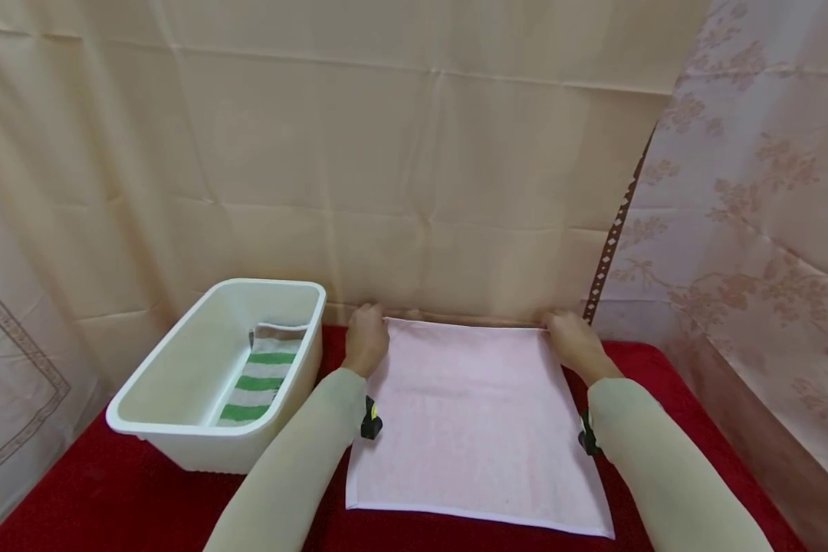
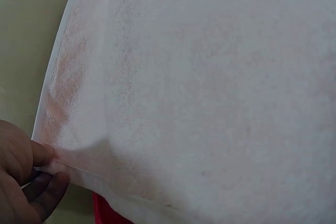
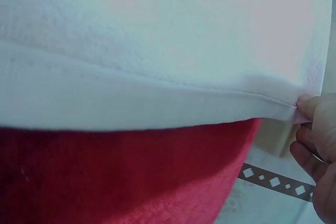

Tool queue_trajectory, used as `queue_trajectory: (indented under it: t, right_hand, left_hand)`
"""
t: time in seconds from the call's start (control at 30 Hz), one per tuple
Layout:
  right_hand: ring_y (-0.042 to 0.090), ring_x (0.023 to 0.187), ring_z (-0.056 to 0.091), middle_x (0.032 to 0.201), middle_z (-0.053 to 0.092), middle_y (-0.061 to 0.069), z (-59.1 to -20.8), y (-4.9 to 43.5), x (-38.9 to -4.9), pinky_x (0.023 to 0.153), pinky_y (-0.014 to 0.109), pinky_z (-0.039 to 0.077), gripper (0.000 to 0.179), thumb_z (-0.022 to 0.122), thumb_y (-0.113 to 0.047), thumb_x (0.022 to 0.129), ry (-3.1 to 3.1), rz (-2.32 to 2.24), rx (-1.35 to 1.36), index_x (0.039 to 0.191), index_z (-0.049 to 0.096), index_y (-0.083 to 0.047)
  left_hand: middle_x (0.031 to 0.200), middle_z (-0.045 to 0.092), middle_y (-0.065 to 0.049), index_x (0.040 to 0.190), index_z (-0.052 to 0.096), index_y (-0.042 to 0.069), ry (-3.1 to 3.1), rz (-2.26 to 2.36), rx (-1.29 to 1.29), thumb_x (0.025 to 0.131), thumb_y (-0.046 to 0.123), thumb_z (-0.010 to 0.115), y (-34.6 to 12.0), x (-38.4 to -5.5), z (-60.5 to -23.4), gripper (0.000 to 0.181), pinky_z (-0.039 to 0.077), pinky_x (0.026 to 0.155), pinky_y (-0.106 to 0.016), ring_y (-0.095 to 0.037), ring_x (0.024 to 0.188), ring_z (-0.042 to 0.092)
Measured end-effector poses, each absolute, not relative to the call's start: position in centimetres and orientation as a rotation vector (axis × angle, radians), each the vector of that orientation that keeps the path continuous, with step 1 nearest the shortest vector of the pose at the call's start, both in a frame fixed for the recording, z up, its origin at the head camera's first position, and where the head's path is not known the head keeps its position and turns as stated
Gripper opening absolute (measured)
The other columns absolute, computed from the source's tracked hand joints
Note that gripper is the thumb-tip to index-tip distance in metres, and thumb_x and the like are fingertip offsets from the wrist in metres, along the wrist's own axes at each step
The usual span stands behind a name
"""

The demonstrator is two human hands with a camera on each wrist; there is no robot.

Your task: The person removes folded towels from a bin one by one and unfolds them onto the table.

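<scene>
A pale pink towel (image 1: 469, 429) with white hemmed edges is spread out between both hands, its near edge over the red cloth. My left hand (image 1: 366, 340) pinches its far left corner; the left wrist view shows thumb and finger of the left hand (image 2: 23, 174) on the hem of the towel (image 2: 199, 93). At the far right corner, my right hand (image 1: 574, 343) grips the other end of the same edge. In the right wrist view, the right hand (image 3: 317, 145) pinches the corner of the towel (image 3: 173, 98) between thumb and fingers.
To the left stands a white plastic basin (image 1: 172, 433) holding a green-and-white striped cloth (image 1: 262, 379). Red cloth (image 1: 96, 491) covers the table. A beige curtain (image 1: 386, 153) hangs right behind the far edge, and a floral curtain (image 1: 766, 230) is at the right.
</scene>
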State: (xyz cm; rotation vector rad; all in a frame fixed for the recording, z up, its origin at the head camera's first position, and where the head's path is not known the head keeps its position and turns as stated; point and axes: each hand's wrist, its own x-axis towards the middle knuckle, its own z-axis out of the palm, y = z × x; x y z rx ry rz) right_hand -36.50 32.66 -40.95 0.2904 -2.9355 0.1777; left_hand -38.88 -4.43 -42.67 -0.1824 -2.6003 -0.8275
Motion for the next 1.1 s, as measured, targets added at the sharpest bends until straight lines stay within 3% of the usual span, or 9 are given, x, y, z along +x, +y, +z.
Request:
queue_trajectory:
  t: [0.53,0.83,1.1]
  right_hand:
    - [0.044,0.104,0.065,0.107,0.07,0.026,-42.5,33.0,-36.7,0.093,0.058,0.052,0.016,0.061,0.005,0.095,-2.919,0.467,0.208,0.108,0.069,0.007]
    - [0.042,0.101,0.067,0.106,0.071,0.026,-43.4,33.3,-36.7,0.09,0.057,0.053,0.015,0.063,0.002,0.095,-2.873,0.569,0.189,0.108,0.069,0.007]
    - [0.04,0.094,0.065,0.1,0.071,0.023,-44.2,33.5,-36.9,0.086,0.055,0.052,0.014,0.063,-0.002,0.094,-2.836,0.678,0.097,0.104,0.069,0.006]
  left_hand:
    - [0.097,0.07,-0.02,0.093,0.075,-0.001,-2.668,-0.832,-0.089,0.094,-0.001,0.06,-4.5,-39.0,-43.4,0.014,0.059,0.077,-0.05,-0.039,0.092,0.069]
    - [0.111,0.074,-0.016,0.111,0.076,0.002,-2.633,-1.116,-0.044,0.097,-0.001,0.059,-4.5,-39.6,-44.0,0.022,0.057,0.088,-0.047,-0.034,0.101,0.07]
    - [0.104,0.073,-0.019,0.108,0.074,-0.003,-2.583,-1.248,0.016,0.096,0.002,0.065,-4.9,-39.6,-44.7,0.016,0.055,0.092,-0.046,-0.035,0.099,0.067]
